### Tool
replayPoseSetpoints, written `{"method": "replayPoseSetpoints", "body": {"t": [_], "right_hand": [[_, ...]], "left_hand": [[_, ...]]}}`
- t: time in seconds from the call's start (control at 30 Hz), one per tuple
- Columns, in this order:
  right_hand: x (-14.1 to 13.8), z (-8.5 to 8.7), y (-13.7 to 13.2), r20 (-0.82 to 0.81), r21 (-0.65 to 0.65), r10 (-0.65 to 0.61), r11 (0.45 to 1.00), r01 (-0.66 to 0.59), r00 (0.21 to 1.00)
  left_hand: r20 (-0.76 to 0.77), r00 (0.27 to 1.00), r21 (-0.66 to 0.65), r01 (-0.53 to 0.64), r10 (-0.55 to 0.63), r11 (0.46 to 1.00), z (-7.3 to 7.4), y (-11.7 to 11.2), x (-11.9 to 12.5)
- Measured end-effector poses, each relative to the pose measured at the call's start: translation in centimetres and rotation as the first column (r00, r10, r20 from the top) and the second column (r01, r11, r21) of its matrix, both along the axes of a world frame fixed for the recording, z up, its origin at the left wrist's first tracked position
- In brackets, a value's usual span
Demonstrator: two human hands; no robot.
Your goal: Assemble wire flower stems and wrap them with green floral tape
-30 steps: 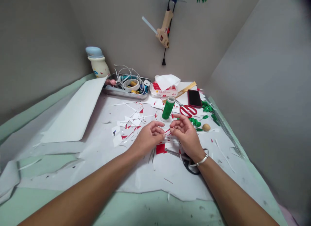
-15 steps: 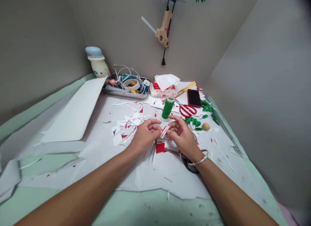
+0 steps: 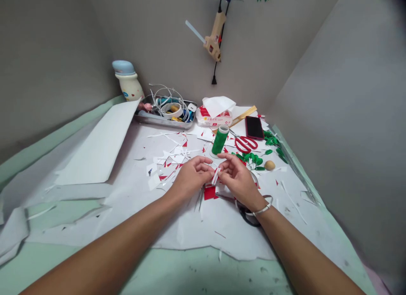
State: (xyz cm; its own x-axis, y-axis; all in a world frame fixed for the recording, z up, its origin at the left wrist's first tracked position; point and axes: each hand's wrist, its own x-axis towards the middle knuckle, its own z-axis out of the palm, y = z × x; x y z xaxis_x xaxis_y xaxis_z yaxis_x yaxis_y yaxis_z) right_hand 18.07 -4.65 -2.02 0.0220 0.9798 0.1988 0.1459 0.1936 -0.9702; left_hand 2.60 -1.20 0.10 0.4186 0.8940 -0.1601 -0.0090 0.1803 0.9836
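Between my two hands is a small red and white paper piece (image 3: 216, 175). My left hand (image 3: 194, 175) pinches its left side with thumb and fingertips. On the other side, my right hand (image 3: 236, 176) grips it the same way, a bangle on that wrist. Just behind the fingers stands a spool of green thread (image 3: 220, 141). A red paper square (image 3: 209, 193) lies on the table below the hands. Tweezers (image 3: 200, 198) rest near the left fingers, partly hidden. Black-handled scissors (image 3: 249, 216) lie partly under my right hand and wrist.
White and red paper scraps (image 3: 171, 157) spread to the left. Red-handled scissors (image 3: 246, 144), a phone (image 3: 254, 128) and green leaf-like pieces (image 3: 253, 158) lie at right. Behind are a metal tray (image 3: 177, 125) and a tissue pack (image 3: 215, 117). A glue gun (image 3: 215, 39) hangs above.
The paper piece between my fingers has turned to a steeper angle. My right fingertips have shifted slightly left. Other things look the same, apart from a slight camera shift.
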Motion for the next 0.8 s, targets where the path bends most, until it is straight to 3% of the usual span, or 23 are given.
{"method": "replayPoseSetpoints", "body": {"t": [0.5,0.63,0.8], "right_hand": [[-0.03,0.33,-0.14,0.026,0.032,0.042,0.999,-0.043,0.999],[-0.08,0.43,-0.23,0.003,-0.019,0.063,0.998,-0.063,0.998],[-0.23,0.69,-0.35,0.018,-0.033,0.015,0.999,-0.014,1.000]], "left_hand": [[0.015,1.000,0.022,-0.019,0.019,1.000,-0.11,-0.22,0.10],[0.035,0.998,0.054,-0.058,0.056,0.997,-0.28,-0.05,-0.01],[0.055,0.996,0.082,-0.078,0.074,0.994,-0.19,-0.05,-0.16]]}}
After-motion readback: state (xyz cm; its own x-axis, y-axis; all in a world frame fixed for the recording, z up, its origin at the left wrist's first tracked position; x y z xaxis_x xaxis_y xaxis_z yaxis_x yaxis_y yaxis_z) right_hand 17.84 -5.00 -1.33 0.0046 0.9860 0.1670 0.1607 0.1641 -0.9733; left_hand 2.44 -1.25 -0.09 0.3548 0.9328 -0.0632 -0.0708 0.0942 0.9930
